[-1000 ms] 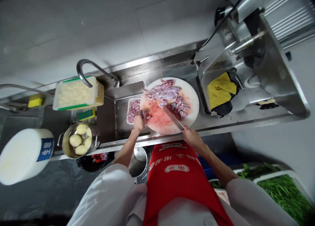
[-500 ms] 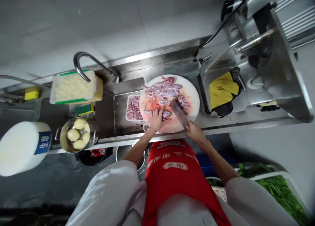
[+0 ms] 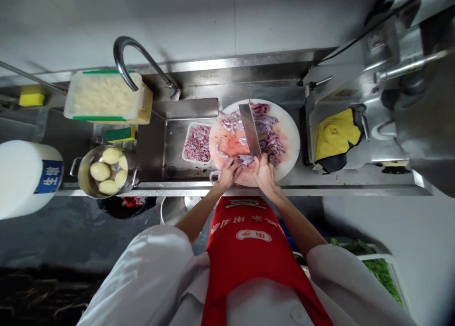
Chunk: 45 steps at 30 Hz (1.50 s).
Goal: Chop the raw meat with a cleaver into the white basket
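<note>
Carcass (image 3: 245, 160), one, pale, frog-like, seemingly skinned: near side of the cutting board, between the two hands.

Left hand (image 3: 229, 172), bare: fingers bent and drawn in on the carcass's left end; apparently a steadying hold, to keep wet flesh from sliding. Exact fingertip contact not visible.

Right hand (image 3: 263, 172), bare: closed at the near end of the cleaver, the handle hidden within it; fingers just beside the carcass.

Cleaver (image 3: 250, 129), one, broad steel blade: points away from the body, reaching across the board; held close up to the blade, probably for control at short range.

Pot (image 3: 85, 180), steel, two-handled: well to the left, containing peeled potatoes (image 3: 100, 171); set apart, presumably clear of the raw meat.

Cutting board (image 3: 292, 141), round, white, red-stained: broad enough to take cutting space in front and stock behind.

Tray (image 3: 184, 148), white, with chopped meat (image 3: 199, 143): in the sink, at the board's left edge; the place seems chosen for a short reach.

Other carcasses (image 3: 265, 122), heap: right and far parts of the board, likely pushed back to free the near left.

Faucet (image 3: 124, 63), curved: rear, behind the sink (image 3: 152, 146).
</note>
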### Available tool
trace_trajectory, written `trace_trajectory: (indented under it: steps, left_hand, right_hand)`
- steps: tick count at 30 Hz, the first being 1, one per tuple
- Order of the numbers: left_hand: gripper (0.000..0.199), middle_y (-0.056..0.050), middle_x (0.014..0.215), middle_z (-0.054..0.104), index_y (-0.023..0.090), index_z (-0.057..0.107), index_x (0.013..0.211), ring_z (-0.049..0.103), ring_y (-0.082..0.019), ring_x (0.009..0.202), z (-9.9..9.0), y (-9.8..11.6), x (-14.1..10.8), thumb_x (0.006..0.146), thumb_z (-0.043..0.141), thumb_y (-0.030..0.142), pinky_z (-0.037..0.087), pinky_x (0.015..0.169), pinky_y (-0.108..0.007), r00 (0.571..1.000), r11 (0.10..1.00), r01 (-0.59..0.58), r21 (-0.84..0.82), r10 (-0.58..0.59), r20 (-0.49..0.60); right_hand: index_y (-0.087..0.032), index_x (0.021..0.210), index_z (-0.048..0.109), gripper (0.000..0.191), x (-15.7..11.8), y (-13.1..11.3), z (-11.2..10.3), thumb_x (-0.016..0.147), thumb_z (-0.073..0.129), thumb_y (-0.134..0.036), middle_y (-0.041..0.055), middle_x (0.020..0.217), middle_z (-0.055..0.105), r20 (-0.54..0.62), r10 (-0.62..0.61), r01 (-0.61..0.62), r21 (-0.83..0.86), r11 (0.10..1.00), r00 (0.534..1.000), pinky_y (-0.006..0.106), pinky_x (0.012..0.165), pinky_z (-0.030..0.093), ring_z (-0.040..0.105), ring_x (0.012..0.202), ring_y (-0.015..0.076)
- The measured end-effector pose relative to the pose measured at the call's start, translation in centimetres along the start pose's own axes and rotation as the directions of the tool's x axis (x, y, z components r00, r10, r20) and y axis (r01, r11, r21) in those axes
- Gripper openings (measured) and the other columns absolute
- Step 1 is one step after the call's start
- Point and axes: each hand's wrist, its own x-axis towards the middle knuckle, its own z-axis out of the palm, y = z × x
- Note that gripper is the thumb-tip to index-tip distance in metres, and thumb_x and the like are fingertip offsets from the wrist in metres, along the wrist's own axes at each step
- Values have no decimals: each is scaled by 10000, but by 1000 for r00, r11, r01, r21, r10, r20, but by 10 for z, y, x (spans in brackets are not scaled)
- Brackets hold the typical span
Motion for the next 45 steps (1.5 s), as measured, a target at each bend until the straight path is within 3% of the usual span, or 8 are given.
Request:
trace_trajectory:
  steps: [6, 12, 17, 27, 30, 35, 41, 45]
  left_hand:
    - [237, -131, 1208, 617, 182, 693, 1130, 603, -225, 1204, -2, -2, 6, 998, 507, 245, 530, 1057, -417, 999, 1000, -12, -27, 13, 36]
    - [228, -112, 1207, 588, 187, 690, 1118, 609, -210, 1173, 3, -7, 5, 1007, 499, 245, 542, 1034, -390, 999, 1000, -27, -16, 27, 32]
    - [219, -109, 1185, 578, 183, 675, 1125, 585, -217, 1158, 5, -7, 6, 1001, 501, 228, 523, 1028, -377, 996, 998, 9, 59, -14, 83]
    - [406, -157, 1300, 601, 160, 570, 1328, 561, -270, 1225, -1, 3, 18, 932, 500, 101, 470, 1087, -418, 966, 983, 95, 159, -130, 224]
    - [449, -148, 1322, 604, 153, 548, 1342, 559, -253, 1256, -2, 4, 21, 914, 458, 51, 455, 1107, -406, 953, 981, 95, 169, -139, 269]
    - [397, -149, 1337, 606, 142, 524, 1342, 583, -236, 1234, -8, 7, 26, 953, 452, 111, 467, 1085, -383, 948, 970, 81, 227, -146, 284]
    - [328, -184, 1237, 653, 104, 589, 1250, 610, -267, 1171, -13, 16, 29, 937, 489, 91, 456, 1079, -402, 935, 943, 83, 322, -186, 303]
    - [323, -173, 1286, 638, 123, 604, 1211, 599, -235, 1209, -13, 20, 33, 936, 454, 42, 441, 1079, -347, 917, 941, 61, 332, -185, 354]
  right_hand:
    - [-65, 1260, 504, 350, 18, -7, 14, 1051, 321, -279, 191, 996, 721, 98, -2, 8, -59, 998, 995, 275, 680, 400, 677, 847, 234]
    - [-46, 1300, 485, 440, 12, -9, 10, 1065, 262, -344, 203, 949, 712, -14, 16, -16, -59, 998, 1000, 295, 704, 423, 670, 860, 261]
    - [-36, 1250, 502, 354, 13, -15, 22, 1066, 291, -254, 203, 1023, 701, 105, 44, -36, -75, 996, 993, 268, 746, 420, 669, 900, 217]
    - [-71, 1217, 530, 312, -63, 35, 0, 1039, 327, -229, 159, 903, 712, 319, 111, -46, -204, 978, 941, 294, 729, 433, 692, 843, 238]
    - [-80, 1302, 501, 332, -38, 14, 4, 1018, 357, -177, 176, 1022, 717, 256, -3, 48, -167, 985, 967, 283, 801, 443, 690, 967, 234]
    - [-70, 1265, 528, 308, 13, 1, 6, 1030, 394, -218, 198, 1112, 713, 181, 26, 5, -170, 985, 983, 290, 833, 453, 684, 1035, 256]
    - [-80, 1211, 564, 291, -27, 38, -3, 1024, 408, -240, 182, 1012, 727, 262, 26, 25, -191, 981, 965, 309, 797, 465, 700, 971, 277]
    - [-88, 1229, 561, 304, -28, 23, 2, 1018, 379, -208, 186, 1028, 725, 266, 37, 18, -202, 979, 963, 303, 807, 469, 700, 978, 259]
